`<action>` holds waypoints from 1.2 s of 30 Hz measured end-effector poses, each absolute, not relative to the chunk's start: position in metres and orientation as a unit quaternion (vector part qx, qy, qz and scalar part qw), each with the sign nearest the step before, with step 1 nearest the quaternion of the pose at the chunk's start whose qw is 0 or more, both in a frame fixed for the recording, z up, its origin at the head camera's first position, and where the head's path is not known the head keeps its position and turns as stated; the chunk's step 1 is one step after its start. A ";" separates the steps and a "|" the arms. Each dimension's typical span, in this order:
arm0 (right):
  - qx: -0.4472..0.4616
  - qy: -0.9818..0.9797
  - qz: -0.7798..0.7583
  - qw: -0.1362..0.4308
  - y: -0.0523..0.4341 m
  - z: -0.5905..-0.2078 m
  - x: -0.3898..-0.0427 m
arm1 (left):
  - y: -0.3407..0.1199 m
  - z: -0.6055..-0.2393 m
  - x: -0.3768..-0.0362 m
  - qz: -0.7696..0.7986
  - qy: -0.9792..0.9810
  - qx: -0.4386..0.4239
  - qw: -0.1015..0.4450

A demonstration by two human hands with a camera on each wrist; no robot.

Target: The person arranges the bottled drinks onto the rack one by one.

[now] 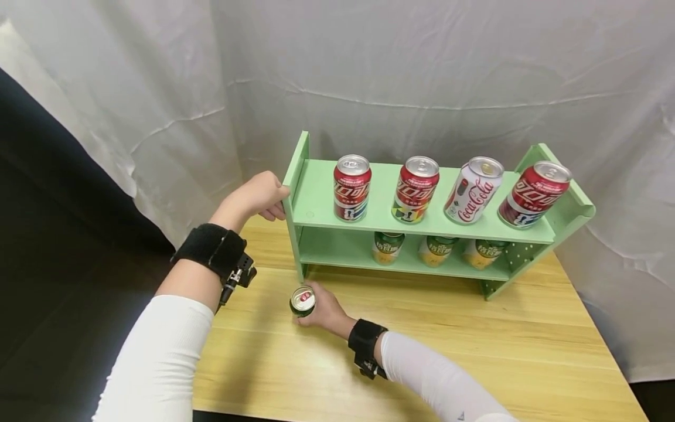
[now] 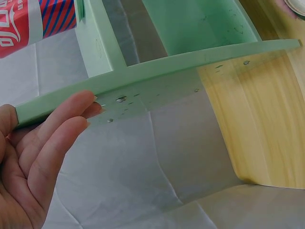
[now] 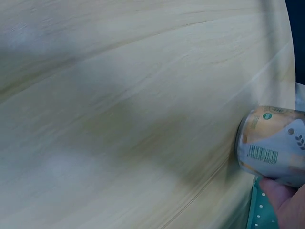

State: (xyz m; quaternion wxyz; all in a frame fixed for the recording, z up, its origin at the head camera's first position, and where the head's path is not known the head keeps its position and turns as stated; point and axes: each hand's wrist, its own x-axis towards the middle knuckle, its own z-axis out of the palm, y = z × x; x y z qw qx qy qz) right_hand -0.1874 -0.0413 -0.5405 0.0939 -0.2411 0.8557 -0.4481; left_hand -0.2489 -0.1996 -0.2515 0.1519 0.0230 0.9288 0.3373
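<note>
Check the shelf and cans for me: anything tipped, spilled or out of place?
Nothing spilled or tipped. One green can stands upright on the wooden table, gripped by the right hand, while three like it sit on the green shelf's lower level. The left hand grips its left side panel.

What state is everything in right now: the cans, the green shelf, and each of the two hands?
Green can: upright on the table, unopened, gripped by the right hand.
Left hand: fingers holding the left end panel of the green shelf.
Four cola cans on the top shelf: upright, unopened.
Three green cans on the lower shelf: standing, tops hidden.
Green shelf: upright on the wooden table.
</note>
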 end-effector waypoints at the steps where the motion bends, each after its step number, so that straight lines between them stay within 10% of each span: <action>1: -0.243 0.857 -0.445 0.093 -0.039 -0.541 -0.186 | -0.200 -0.252 -0.249 0.337 0.929 0.022 0.152; 36: -0.172 0.889 -0.424 -0.008 0.018 -0.449 -0.208 | -0.200 -0.250 -0.249 0.336 0.926 0.038 0.165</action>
